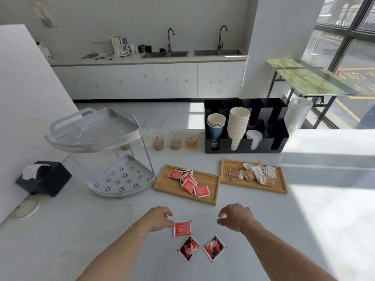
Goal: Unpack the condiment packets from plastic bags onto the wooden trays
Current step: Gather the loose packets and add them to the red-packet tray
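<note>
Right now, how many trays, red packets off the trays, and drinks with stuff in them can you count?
Wooden trays: 2 (left tray, right tray)
Red packets loose on the table: 3 ()
Clear cups with drink, right of the rack: 3 ()
Total: 8

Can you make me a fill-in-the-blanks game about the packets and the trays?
1. The loose red packets on the table number ____.
2. The left hand touches the ____ packet.
3. The left tray holds packets coloured ____.
4. The right hand holds ____.

Missing words: three; farthest; red; nothing
</note>
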